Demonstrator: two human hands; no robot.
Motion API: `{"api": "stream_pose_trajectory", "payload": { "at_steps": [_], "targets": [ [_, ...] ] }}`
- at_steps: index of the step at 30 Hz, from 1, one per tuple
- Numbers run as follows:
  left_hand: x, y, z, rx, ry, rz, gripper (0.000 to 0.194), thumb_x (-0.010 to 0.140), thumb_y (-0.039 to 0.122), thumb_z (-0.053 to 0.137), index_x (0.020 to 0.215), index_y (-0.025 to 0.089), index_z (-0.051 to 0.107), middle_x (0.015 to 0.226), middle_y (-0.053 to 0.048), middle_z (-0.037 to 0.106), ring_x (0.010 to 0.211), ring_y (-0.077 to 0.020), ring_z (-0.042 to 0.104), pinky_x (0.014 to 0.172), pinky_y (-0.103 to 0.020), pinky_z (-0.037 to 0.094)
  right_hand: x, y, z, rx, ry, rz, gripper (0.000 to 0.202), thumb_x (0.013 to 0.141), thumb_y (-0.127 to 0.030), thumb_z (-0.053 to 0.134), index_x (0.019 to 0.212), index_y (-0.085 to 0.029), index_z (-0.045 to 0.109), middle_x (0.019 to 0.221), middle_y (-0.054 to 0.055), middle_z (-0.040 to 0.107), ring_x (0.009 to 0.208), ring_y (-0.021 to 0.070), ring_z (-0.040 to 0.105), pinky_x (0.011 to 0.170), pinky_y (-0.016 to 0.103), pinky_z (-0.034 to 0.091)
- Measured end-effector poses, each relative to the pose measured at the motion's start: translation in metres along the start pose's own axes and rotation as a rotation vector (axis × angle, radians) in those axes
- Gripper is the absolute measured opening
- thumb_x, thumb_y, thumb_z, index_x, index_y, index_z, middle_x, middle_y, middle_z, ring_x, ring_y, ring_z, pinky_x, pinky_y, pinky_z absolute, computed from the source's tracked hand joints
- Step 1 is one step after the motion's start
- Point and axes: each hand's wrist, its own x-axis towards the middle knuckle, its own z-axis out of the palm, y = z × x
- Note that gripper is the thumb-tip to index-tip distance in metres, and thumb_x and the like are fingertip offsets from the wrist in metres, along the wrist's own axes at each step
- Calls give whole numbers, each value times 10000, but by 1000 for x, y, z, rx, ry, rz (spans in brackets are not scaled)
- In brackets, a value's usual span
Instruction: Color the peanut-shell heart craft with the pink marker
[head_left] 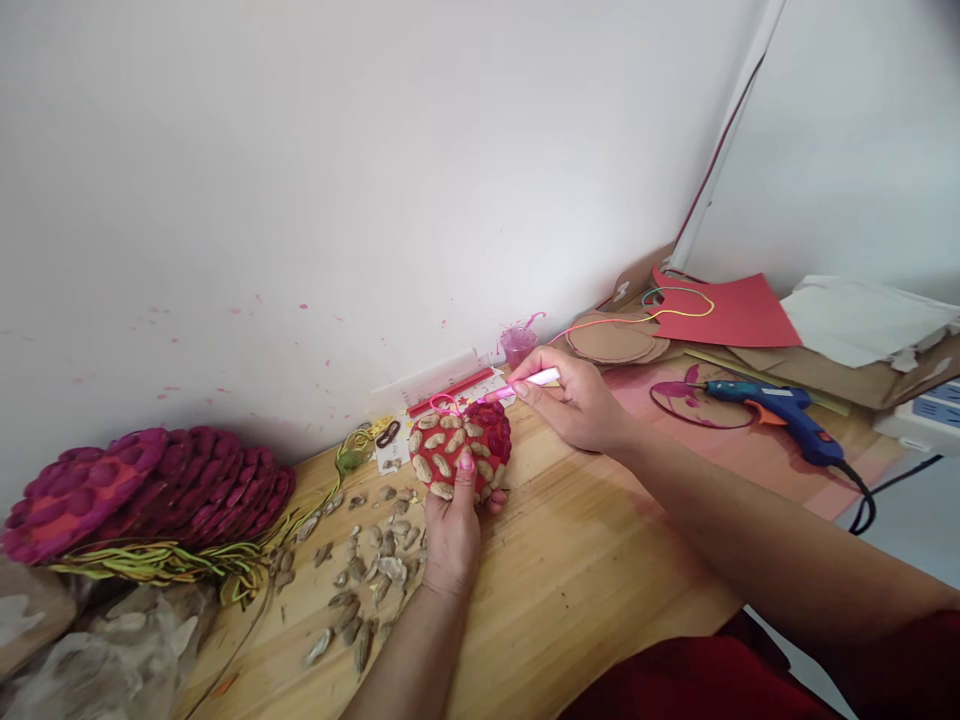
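My left hand (453, 540) is closed around the lower edge of a round red disc (452, 465), its thumb on the front. Peanuts in their shells cover the disc. Those at its upper right are magenta; the others are plain tan. A pink cord loop (444, 403) rises from its top. In my right hand (581, 405) is a slim paintbrush (544, 377) with a white handle, pinched between thumb and fingers. Its pink end reaches the magenta patch; the exact tip is hard to make out. Loose peanuts (375, 537) lie scattered left of the disc.
Finished-looking magenta discs (142, 490) with yellow-green cords are stacked at left, near a plastic bag (112, 660). A pink-stained cup (517, 343) stands by the wall. At right lie a blue glue gun (780, 405), cardboard rounds (615, 338), red paper (731, 312) and a power strip (926, 415).
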Motion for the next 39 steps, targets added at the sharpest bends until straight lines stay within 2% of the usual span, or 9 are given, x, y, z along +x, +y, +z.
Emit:
{"api": "stream_pose_trajectory", "payload": {
  "at_steps": [3, 5, 10, 15, 22, 29, 32, 37, 39],
  "targets": [
    [-2, 2, 1, -5, -11, -8, 622, 718, 614, 831, 1057, 129, 637, 788, -64, 723, 519, -166, 655, 484, -288, 538, 0, 0, 1, 28, -59, 4, 105, 947, -296, 633, 927, -195, 655, 825, 26, 693, 703, 149, 592, 645, 284, 431],
    [-3, 3, 1, -5, -16, -12, 612, 723, 609, 829, 1054, 132, 637, 780, -61, 723, 514, -164, 651, 483, -288, 538, -1, 0, 3, 16, -94, -37, 93, 943, -287, 636, 922, -200, 661, 833, 27, 700, 721, 154, 594, 667, 288, 435],
    [-1, 1, 0, -7, -10, 3, 642, 717, 621, 831, 1074, 125, 636, 796, -72, 732, 508, -163, 651, 474, -285, 536, -1, 1, 3, -19, -24, -16, 82, 947, -271, 615, 918, -200, 646, 882, 47, 703, 803, 179, 624, 729, 313, 455],
    [-1, 2, 1, 5, 0, -1, 654, 708, 623, 835, 1073, 115, 647, 799, -79, 735, 514, -169, 658, 486, -293, 545, -2, -1, 5, 12, -101, -69, 62, 942, -246, 627, 918, -202, 663, 861, 34, 711, 768, 168, 610, 712, 304, 440],
    [-1, 1, 0, 14, -12, -11, 593, 736, 611, 824, 1042, 131, 656, 786, -70, 735, 514, -169, 654, 495, -298, 551, -1, 0, 5, -48, -78, -95, 56, 930, -235, 635, 902, -203, 672, 837, 34, 709, 767, 179, 608, 728, 316, 437],
    [1, 1, 1, -13, 10, -12, 616, 724, 618, 825, 1043, 124, 643, 754, -66, 721, 510, -172, 648, 465, -278, 515, 1, 1, -1, -108, -119, -109, 45, 908, -204, 633, 884, -200, 671, 854, 49, 714, 806, 191, 617, 756, 322, 447],
    [3, 0, 1, -40, 26, 1, 620, 721, 613, 828, 1057, 127, 642, 763, -57, 721, 496, -159, 642, 456, -267, 512, 1, 7, -2, -74, -58, -58, 60, 926, -253, 636, 921, -200, 663, 891, 47, 713, 828, 187, 638, 766, 315, 468],
    [8, -1, 1, -59, 76, 13, 657, 702, 607, 842, 1120, 138, 650, 838, -68, 742, 493, -170, 663, 463, -296, 553, 8, 26, -6, 47, 191, 158, 169, 938, -383, 625, 959, -216, 619, 867, 24, 702, 744, 172, 635, 679, 290, 476],
    [9, -2, 1, -48, 59, 12, 654, 701, 624, 836, 1089, 125, 670, 829, -80, 745, 496, -174, 664, 476, -308, 567, 18, 33, -12, 3, 293, 212, 201, 908, -412, 642, 937, -216, 607, 833, 14, 699, 705, 167, 619, 664, 286, 472]
  ]
}}
